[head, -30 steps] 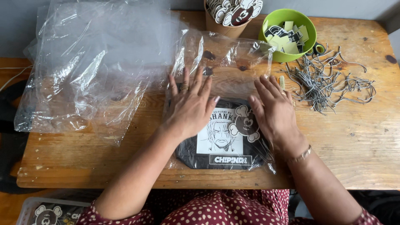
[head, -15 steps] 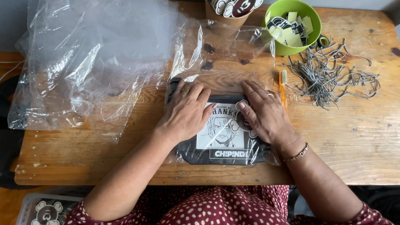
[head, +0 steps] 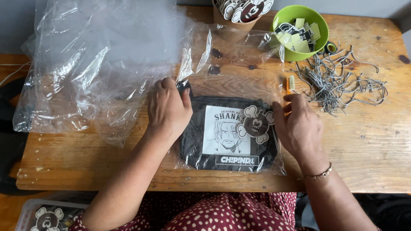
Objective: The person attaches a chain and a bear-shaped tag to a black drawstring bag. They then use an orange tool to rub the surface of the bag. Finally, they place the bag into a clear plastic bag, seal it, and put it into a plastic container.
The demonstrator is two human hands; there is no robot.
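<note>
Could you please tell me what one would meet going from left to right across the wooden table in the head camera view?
Heap of crumpled clear plastic bags → left hand → folded black garment in a clear bag → right hand → pile of grey twisted cord pieces.

Worn wooden table [head: 376,145], knots & dark stains; grey wall [head: 368,7] behind; orange-brown floor [head: 8,209] lower left.

Paper cup [head: 242,13]: top cut off by the upper edge.
Bin [head: 45,216]: mostly out of view at the bottom-left corner.
Black garment [head: 227,132]: left end hidden under the left hand [head: 169,109].
Surface [head: 376,145]: right end cut off.
</note>
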